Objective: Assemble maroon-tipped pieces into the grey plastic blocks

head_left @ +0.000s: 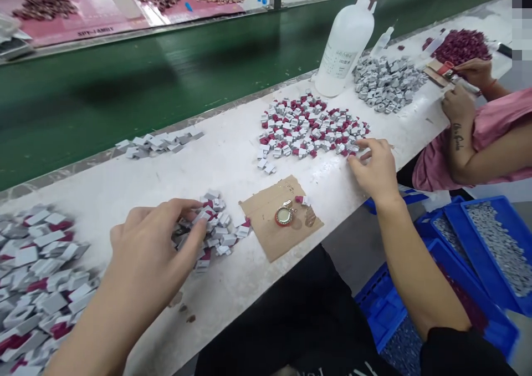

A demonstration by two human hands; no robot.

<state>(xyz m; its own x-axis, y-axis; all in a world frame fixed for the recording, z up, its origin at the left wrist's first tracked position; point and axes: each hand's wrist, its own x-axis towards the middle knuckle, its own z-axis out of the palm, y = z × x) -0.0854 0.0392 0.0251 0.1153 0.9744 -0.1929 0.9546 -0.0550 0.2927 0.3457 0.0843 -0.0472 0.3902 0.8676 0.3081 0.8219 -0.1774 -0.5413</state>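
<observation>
My left hand curves over the near side of a small heap of grey and maroon plastic pieces, thumb and forefinger apart, with pieces showing between them. My right hand is at the right edge of a wide spread of similar pieces; its thumb and forefinger are closed around a small grey-and-maroon piece. Between my hands lies a cardboard sheet. On it are a small round red-rimmed container and a single grey-and-maroon piece.
A larger heap of pieces fills the left. Grey pieces lie along the back edge. A white bottle stands behind the spread, beside a grey heap. At right, a co-worker's hands hold something. Blue trays sit below.
</observation>
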